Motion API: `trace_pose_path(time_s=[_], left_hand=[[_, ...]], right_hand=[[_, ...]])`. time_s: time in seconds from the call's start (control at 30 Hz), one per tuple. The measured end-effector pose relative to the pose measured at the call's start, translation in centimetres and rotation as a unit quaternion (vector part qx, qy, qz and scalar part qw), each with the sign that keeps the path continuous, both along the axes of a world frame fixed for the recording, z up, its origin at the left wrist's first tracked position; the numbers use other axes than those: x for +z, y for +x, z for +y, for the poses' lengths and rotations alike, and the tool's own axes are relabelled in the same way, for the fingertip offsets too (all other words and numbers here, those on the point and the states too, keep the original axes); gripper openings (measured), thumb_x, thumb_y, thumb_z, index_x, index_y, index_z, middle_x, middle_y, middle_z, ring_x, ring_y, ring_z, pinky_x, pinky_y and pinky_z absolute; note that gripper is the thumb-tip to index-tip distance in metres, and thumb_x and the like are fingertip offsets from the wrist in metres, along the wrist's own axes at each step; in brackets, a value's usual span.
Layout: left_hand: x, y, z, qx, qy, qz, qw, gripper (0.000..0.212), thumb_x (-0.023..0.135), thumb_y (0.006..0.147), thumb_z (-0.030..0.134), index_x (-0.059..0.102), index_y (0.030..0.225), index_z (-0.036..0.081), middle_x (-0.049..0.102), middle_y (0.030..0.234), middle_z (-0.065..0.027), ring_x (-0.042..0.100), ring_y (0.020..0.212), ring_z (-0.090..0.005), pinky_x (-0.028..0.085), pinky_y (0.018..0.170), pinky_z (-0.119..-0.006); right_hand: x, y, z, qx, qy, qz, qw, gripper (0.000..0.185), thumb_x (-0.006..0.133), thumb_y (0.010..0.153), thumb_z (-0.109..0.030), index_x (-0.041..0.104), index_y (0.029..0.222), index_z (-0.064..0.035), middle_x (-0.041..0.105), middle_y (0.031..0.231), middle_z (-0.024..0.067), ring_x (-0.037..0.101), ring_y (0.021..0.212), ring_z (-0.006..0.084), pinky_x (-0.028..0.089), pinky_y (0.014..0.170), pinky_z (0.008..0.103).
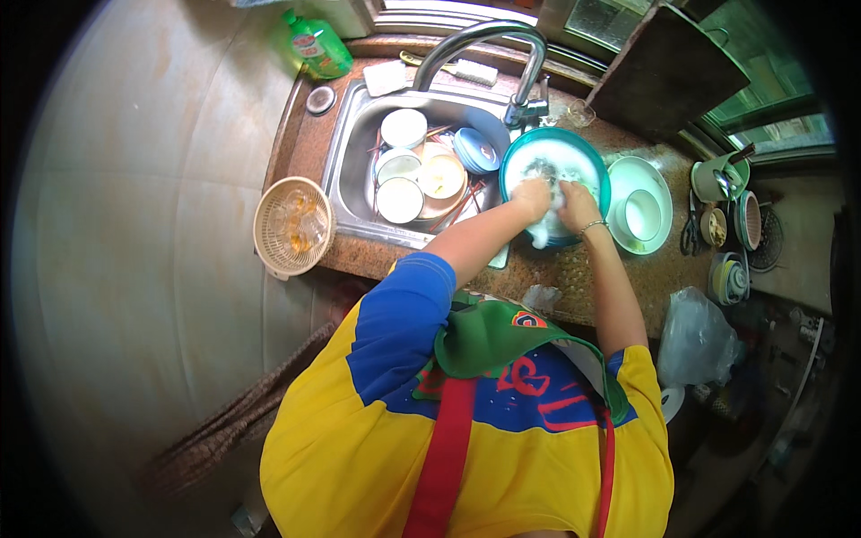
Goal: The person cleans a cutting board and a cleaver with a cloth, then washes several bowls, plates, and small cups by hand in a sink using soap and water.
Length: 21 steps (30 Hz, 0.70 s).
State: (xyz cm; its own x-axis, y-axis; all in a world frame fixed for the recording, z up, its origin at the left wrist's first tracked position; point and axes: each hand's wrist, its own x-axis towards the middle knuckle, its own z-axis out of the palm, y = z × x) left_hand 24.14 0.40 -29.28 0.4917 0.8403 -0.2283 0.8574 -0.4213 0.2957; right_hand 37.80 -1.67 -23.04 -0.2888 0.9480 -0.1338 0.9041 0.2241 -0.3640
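Both of my hands are in a teal basin (605, 176) filled with white suds (538, 151). My left hand (533, 198) reaches in from the near side, its fingers sunk in the foam. Beside it, my right hand (577, 207), with a bracelet at the wrist, bends down into the same suds. A small bright green patch shows by the right fingers; what it is stays unclear. Foam hides whatever either hand may hold. Right of the basin, a small white bowl (640, 216) sits in a large pale dish (656, 185).
Left of the basin, a steel sink (342, 151) holds white bowls (403, 128), stacked blue bowls (476, 150) and chopsticks (457, 214). A faucet (540, 54) arches above. A beige basket (264, 235) with clear glasses stands at the counter's left edge. Scissors (690, 232) lie at right.
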Motion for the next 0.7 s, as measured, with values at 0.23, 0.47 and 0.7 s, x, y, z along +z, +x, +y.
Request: trace_pose_path(time_s=[0.23, 0.47, 0.7], left_hand=[[1.8, 0.9, 1.2, 0.057, 0.162, -0.168, 0.971, 0.021, 0.053, 0.077, 0.018, 0.070, 0.069, 0.007, 0.065, 0.065, -0.0142, 0.066, 0.061, -0.0278, 0.053, 0.062, -0.042], [-0.1, 0.3, 0.8, 0.036, 0.318, -0.116, 0.940, 0.024, 0.053, 0.080, 0.019, 0.071, 0.074, 0.006, 0.070, 0.081, -0.0109, 0.067, 0.069, -0.0249, 0.051, 0.068, -0.040], [4.0, -0.2, 1.2, -0.028, 0.059, 0.018, 0.998, 0.023, 0.052, 0.081, 0.018, 0.074, 0.081, 0.013, 0.071, 0.083, -0.0096, 0.068, 0.082, -0.0214, 0.046, 0.073, -0.040]], right_hand=[[-1.1, 0.7, 0.4, -0.090, -0.031, -0.038, 0.995, 0.021, 0.061, 0.074, -0.008, 0.061, 0.095, -0.0021, 0.062, 0.096, 0.0211, 0.059, 0.095, 0.0370, 0.048, 0.084, 0.0441], [-1.1, -0.6, -0.3, -0.025, 0.085, -0.056, 0.994, 0.025, 0.063, 0.074, -0.012, 0.063, 0.098, -0.0050, 0.063, 0.096, 0.0181, 0.060, 0.094, 0.0362, 0.047, 0.083, 0.0468], [0.9, -0.4, 0.1, -0.048, 0.082, -0.091, 0.991, 0.035, 0.067, 0.069, -0.017, 0.066, 0.104, -0.0139, 0.056, 0.120, 0.0133, 0.049, 0.114, 0.0328, 0.043, 0.090, 0.0498]])
